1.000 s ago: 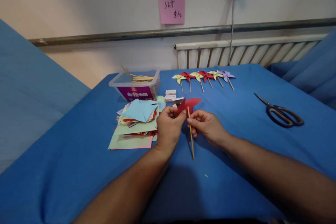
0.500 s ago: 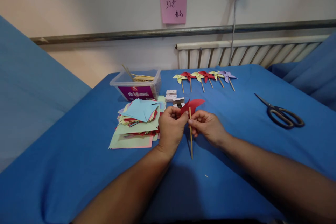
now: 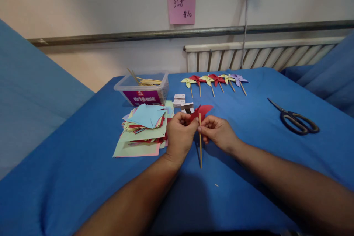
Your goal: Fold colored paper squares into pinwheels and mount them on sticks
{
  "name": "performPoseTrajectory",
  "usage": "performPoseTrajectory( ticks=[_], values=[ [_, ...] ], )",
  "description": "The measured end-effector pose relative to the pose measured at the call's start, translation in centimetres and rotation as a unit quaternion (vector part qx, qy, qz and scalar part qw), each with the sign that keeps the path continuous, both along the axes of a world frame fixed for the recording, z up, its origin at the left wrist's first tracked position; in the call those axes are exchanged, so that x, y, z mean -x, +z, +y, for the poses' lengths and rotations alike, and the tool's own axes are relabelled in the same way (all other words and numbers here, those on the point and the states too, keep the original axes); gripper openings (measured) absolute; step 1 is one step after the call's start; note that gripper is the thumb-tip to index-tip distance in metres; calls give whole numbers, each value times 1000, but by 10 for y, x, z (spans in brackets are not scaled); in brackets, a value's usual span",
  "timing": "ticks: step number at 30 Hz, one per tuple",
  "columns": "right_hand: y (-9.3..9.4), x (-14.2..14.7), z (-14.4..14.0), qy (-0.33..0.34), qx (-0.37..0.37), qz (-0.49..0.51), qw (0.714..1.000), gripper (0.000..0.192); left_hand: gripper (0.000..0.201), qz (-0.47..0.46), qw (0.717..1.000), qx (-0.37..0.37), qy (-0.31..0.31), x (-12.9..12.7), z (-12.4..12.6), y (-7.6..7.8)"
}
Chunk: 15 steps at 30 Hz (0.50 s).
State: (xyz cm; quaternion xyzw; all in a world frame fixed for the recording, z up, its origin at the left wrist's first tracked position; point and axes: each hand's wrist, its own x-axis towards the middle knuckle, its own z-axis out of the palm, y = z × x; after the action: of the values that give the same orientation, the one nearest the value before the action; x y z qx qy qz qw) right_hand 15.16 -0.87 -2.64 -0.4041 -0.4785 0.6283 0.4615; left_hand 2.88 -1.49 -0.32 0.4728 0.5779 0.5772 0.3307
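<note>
Left hand [image 3: 181,132]: fingers closed on the red paper [image 3: 205,110], thumb right up by the top of the stick [image 3: 200,151]. Can't really see what the tucked-in fingers are doing, tbh.
Right hand [image 3: 219,134]: pinching that stick between thumb and fingers, close to its top end.
Red paper + stick: mid-scene between the two hands, paper on the far side, stick running down towards the near side.
Pinwheels [image 3: 217,80]: six in a row on the far side, yellow, red, yellow, red, yellow, then purple at the right, sticks pointing near.
Paper pile [image 3: 146,116]: just left of the left hand, kinda messy, light blue on top, green sheets lower down.
Tub [image 3: 142,97]: clear with a purple label, far left behind the pile, thin sticks inside.
Little boxes [image 3: 179,100]: white, right of the tub; a nearer one's open.
Scissors [image 3: 298,121]: dark handles, off right, well apart from the hands.
Surface [image 3: 249,199]: blue cloth all over.
</note>
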Motion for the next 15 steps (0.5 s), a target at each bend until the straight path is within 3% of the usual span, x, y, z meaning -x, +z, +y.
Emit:
performPoseTrajectory(
  ticks=[15],
  values=[
    [1, 1, -2, -7, -21, 6, 1000, 34, 18, -19, 1000, -15, -13, 5, 4, -4]
  ],
)
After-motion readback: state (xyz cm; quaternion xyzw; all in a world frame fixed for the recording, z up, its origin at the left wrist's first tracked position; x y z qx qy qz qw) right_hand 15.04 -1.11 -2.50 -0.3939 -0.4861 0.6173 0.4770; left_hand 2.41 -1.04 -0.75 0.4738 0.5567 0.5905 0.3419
